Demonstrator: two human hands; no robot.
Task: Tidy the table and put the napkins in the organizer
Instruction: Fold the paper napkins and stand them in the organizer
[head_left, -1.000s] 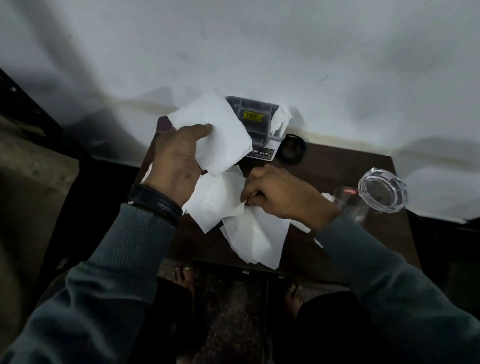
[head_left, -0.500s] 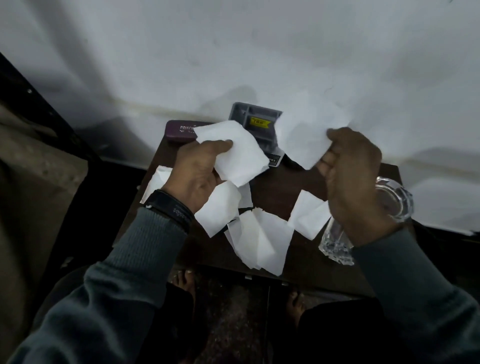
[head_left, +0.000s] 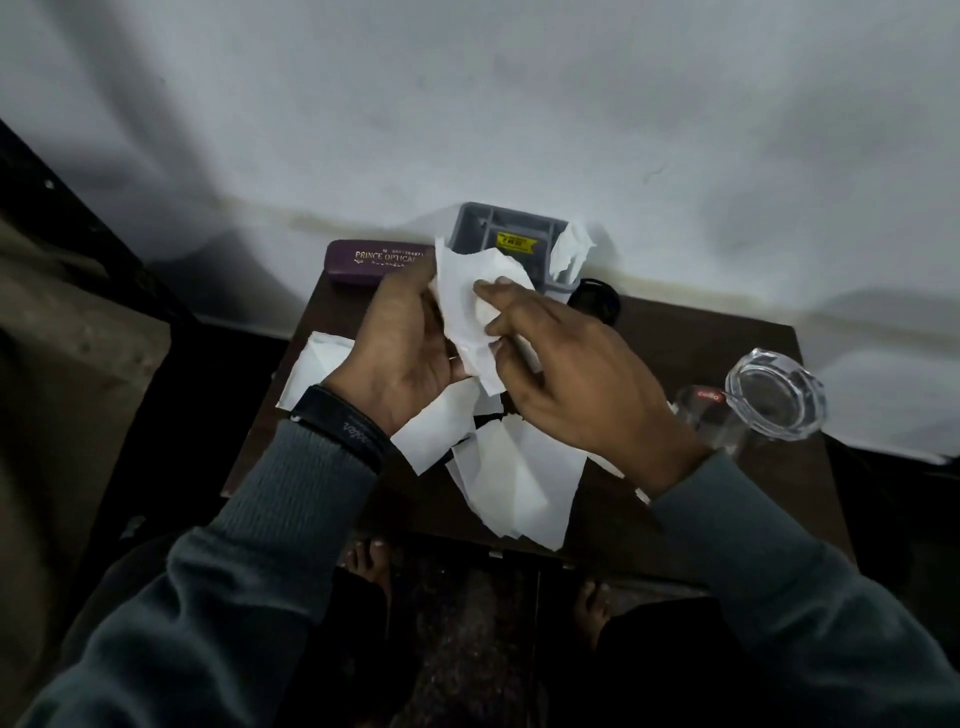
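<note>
Above the small brown table my left hand holds white napkins in its palm. My right hand pinches the same bunch from the right with thumb and forefinger. Behind the hands the grey organizer stands against the wall, with a crumpled napkin in its right compartment. Loose napkins lie on the table: one at the left edge, one under my left wrist, and a pile near the front edge.
A maroon glasses case lies at the back left of the table. A black round object sits right of the organizer. A clear glass and a glass ashtray stand at the right. The wall runs directly behind.
My right hand, which held a napkin up at the right, has come left and joined that napkin to the bunch in my left hand. My left hand has turned palm up.
</note>
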